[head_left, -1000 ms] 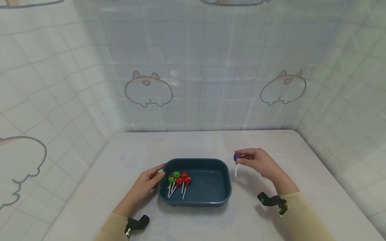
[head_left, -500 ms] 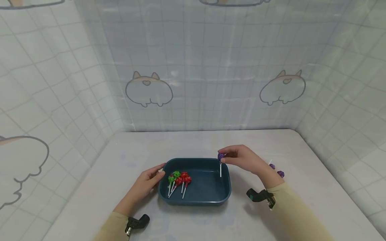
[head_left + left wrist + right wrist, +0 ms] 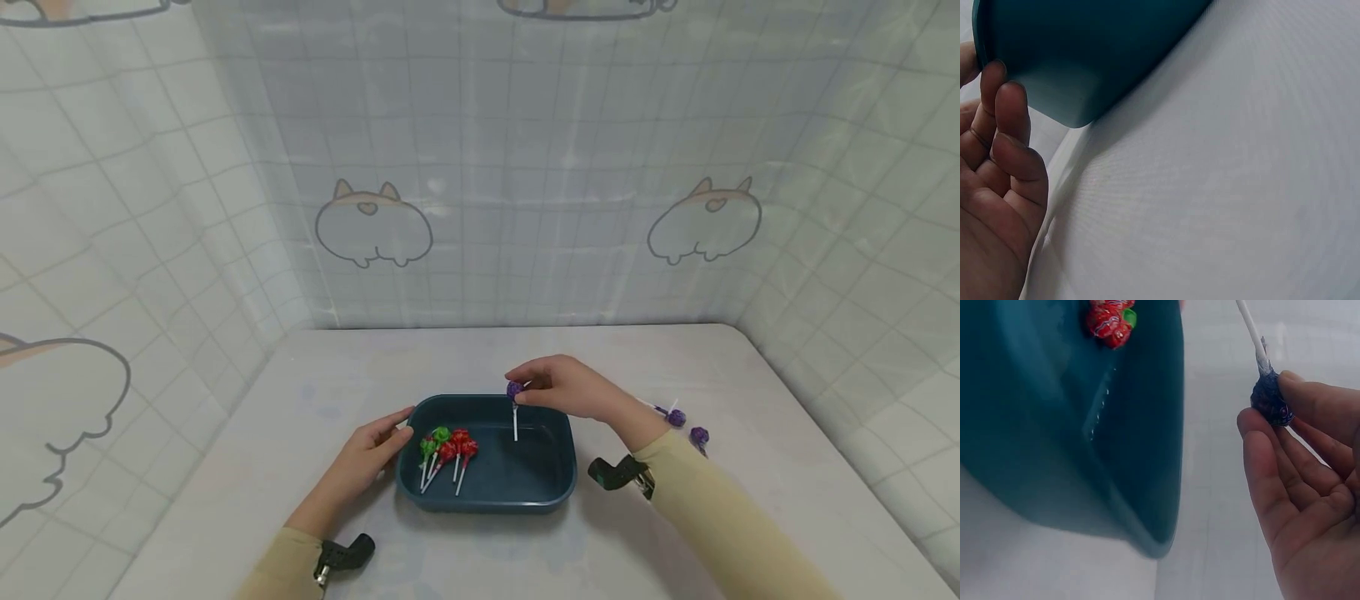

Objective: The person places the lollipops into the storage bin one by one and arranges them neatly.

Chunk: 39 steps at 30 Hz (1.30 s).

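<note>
My right hand [image 3: 566, 387] pinches a purple-wrapped lollipop [image 3: 514, 390] by its candy end, stick hanging down, over the right half of the dark teal tray [image 3: 480, 507]. The right wrist view shows thumb and fingertips around the wrapped lollipop head [image 3: 1270, 400]. My left hand [image 3: 367, 454] holds the tray's left rim, with thumb and index finger at the edge. In the left wrist view, curled fingers [image 3: 1013, 115] lie against the tray's outer wall. Inside the tray's left side rest green lollipops [image 3: 435, 440] and red lollipops [image 3: 459, 446], sticks toward me.
Other purple lollipops [image 3: 677, 417] lie on the white table [image 3: 480, 558] to the right, partly hidden behind my right forearm. A pale tiled-pattern curtain [image 3: 525, 208] stands behind the table and along both sides. Each wrist carries a small black camera [image 3: 618, 472].
My right hand has carried the purple lollipop leftward, from right of the tray to above its inside. The purple lollipops on the table have come into view. My left hand stays on the rim.
</note>
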{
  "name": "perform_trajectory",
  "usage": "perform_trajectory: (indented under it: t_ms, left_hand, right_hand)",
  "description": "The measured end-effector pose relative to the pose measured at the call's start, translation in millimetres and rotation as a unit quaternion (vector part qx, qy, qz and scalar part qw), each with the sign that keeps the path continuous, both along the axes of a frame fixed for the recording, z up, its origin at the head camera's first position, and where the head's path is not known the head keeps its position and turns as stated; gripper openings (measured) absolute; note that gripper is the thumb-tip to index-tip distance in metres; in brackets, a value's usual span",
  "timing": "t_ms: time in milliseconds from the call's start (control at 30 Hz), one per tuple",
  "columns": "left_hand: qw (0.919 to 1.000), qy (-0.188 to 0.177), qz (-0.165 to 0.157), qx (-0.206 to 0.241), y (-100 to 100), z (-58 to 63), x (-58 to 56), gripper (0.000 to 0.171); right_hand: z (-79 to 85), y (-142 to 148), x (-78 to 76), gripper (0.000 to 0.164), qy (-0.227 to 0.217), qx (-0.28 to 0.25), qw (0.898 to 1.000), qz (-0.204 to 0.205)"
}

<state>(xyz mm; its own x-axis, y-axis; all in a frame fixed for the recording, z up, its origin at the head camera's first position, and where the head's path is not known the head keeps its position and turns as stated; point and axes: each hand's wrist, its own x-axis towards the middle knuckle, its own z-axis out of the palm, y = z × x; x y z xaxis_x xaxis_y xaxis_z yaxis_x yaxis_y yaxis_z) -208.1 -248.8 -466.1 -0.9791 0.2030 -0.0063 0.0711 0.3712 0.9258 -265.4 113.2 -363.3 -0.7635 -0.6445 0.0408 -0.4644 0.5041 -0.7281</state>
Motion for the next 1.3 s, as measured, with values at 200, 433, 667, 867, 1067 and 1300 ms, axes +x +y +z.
perform_trajectory:
  t_ms: [200,433,667,867,1067,1300]
  left_hand:
    - [1.0000,-0.004,0.003,-0.003,1,0.6,-0.5,0.053]
    - [1.0000,-0.002,0.001,0.002,0,-0.4,-1.7,0.051]
    - [1.0000,0.002,-0.002,0.004,0,-1.7,-2.0,0.052]
    - [1.0000,0.006,-0.004,0.003,0,-1.0,-1.3,0.053]
    - [1.0000,0.002,-0.001,0.000,1,0.3,-0.3,0.052]
    - [0.9999,0.009,-0.004,-0.002,0,-2.4,-0.8,0.050]
  right_hand:
    - [1.6,-18,-3.6,0.036,0.007,0.030,0.999,0.032]
    - [-2.8,-41,-9.9,0.036,0.016,0.075,0.995,0.071]
    - [-8.5,-57,-7.7,0.032,0.013,0.126,0.988,0.092]
    - [-15.8,-68,-7.2,0.031,0.015,0.162,0.982,0.094]
    - [-21.8,-76,-9.6,0.028,0.015,0.204,0.976,0.082]
    - [-25.0,-82,-6.3,0.024,0.017,0.230,0.970,0.076]
